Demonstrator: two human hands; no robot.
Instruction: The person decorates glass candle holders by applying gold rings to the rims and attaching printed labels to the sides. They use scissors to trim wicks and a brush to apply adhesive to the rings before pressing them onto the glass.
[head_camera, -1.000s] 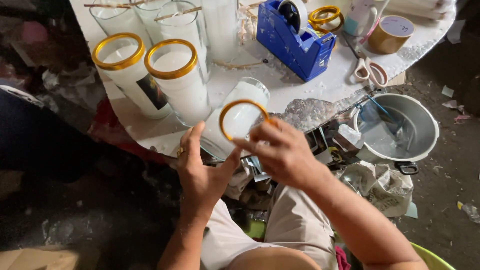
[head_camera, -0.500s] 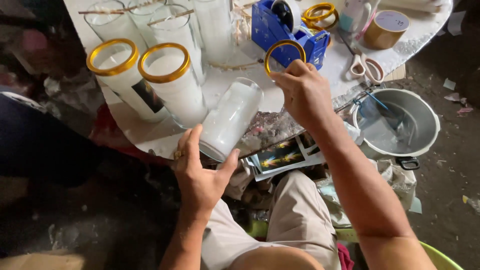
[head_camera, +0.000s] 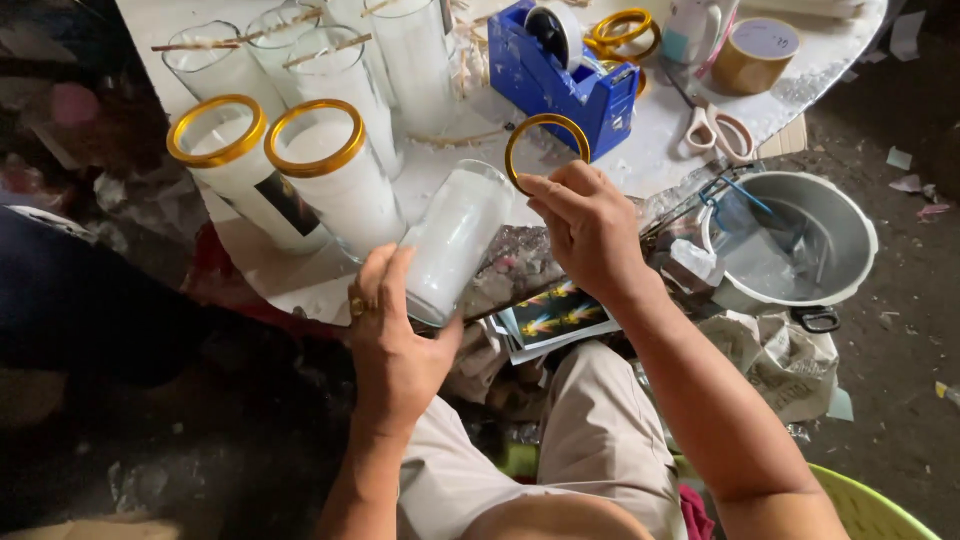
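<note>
Left hand (head_camera: 395, 345) wraps the lower end of a tall glass candle jar (head_camera: 455, 240) filled with white wax, fingers curled round it, thumb pressed to the glass. Jar is tilted, open mouth angled up toward the right hand (head_camera: 590, 225). Right fingers pinch a gold ring (head_camera: 545, 150) by its lower edge, held just beside the jar's rim; touching or not, cannot tell. On the white counter (head_camera: 650, 150): two finished candles with gold rims (head_camera: 300, 175) to the left, a blue tape dispenser (head_camera: 560, 75) behind the ring, scissors (head_camera: 715, 125) to the right. A grey metal pot (head_camera: 810, 240) sits off the counter's right edge.
</note>
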